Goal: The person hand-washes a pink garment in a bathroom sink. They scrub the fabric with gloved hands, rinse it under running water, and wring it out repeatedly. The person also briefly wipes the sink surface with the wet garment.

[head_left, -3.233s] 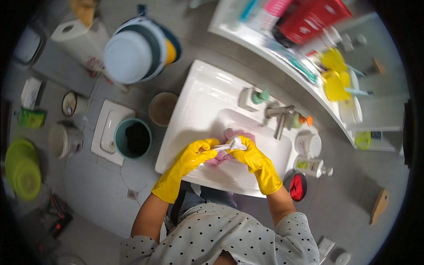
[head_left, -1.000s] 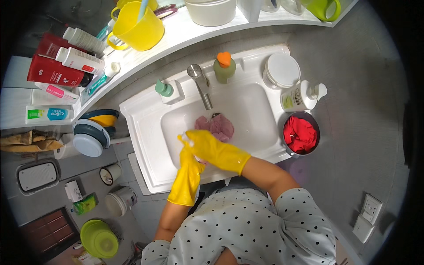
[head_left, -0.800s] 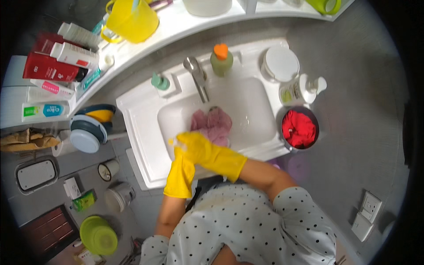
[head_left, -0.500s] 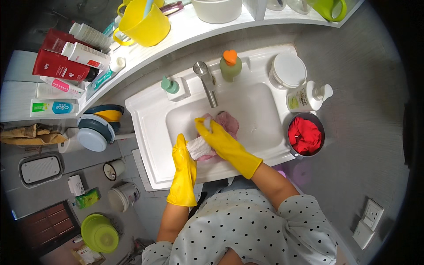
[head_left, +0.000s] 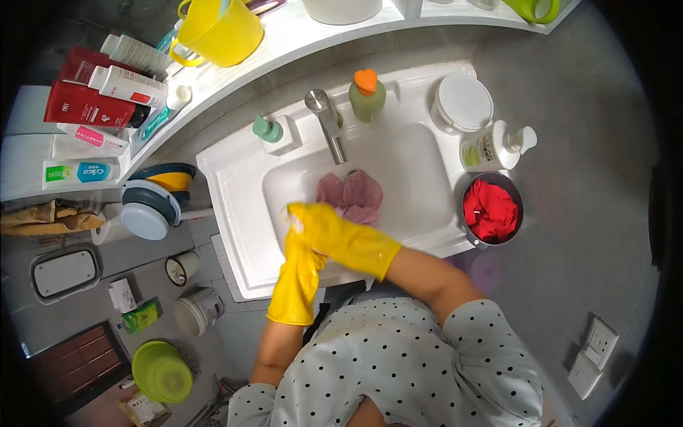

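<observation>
Both of my hands wear yellow rubber gloves and meet over the front left of the white sink [head_left: 421, 206]. My right hand [head_left: 338, 235] reaches across and lies over the top of my left hand [head_left: 297, 277]. It is closed around something small and whitish at its fingertips, too covered to name. The right glove hides my left fingers, so I cannot tell what they hold. A wet, crumpled pink cloth [head_left: 352, 193] lies in the basin below the faucet [head_left: 329, 128], just beyond my right hand.
On the sink's back ledge stand a green-topped pump dispenser [head_left: 276, 134] and a green bottle with an orange heart top [head_left: 368, 99]. Along the right are a lidded white tub [head_left: 462, 105], a white pump bottle [head_left: 491, 147] and a dark pot [head_left: 520, 213] holding red cloth [head_left: 491, 211].
My right hand has moved left and nearer, onto my left hand. The white cloth visible between the hands before is now mostly out of sight. The pink cloth stays in the basin.
</observation>
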The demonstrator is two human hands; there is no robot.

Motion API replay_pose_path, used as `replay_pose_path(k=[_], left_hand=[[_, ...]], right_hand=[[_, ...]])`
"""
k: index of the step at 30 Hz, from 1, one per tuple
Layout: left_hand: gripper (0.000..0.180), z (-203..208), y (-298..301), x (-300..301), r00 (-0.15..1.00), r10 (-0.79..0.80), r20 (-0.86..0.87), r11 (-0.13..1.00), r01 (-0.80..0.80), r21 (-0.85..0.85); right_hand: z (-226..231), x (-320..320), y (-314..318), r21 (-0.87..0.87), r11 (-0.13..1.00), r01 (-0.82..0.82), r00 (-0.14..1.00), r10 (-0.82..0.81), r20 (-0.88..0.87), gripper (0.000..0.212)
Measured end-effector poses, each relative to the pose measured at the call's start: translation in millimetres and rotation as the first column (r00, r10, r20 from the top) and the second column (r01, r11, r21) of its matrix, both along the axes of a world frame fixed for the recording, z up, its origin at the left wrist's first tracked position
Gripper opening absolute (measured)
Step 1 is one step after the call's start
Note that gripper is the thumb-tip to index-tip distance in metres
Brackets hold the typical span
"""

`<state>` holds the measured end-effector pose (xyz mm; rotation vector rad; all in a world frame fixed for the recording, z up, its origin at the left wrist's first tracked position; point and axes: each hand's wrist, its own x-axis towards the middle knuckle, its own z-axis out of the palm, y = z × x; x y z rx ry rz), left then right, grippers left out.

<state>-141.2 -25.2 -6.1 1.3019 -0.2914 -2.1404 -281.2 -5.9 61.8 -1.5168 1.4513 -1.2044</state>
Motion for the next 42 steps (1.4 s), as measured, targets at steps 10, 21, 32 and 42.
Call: replay_pose_path(k=[10,21,32,42], left_hand=[[0.041,-8,2,-2,0.997,-0.016,-0.074,0.999,0.02,0.047],[0.044,-3,1,9,0.995,-0.036,-0.097,0.997,0.042,0.059],[0.048,-9,-9,4,0.982,-0.089,-0.169,0.992,0.103,0.075],[0.052,67,-20,-30,0.822,0.047,-0.568,0.905,0.206,0.372]], right_hand=[[8,-11,-16,0.24,0.944,-0.226,0.974,0.22,0.054,0.027],[6,10,1,-0.146,0.947,-0.286,0.943,0.251,-0.219,0.02],[15,-2,-8,-0.035,0.98,-0.196,0.962,0.186,-0.2,0.032],[-29,-48,-26,-0.153,0.979,-0.134,0.975,0.103,-0.198,0.029]])
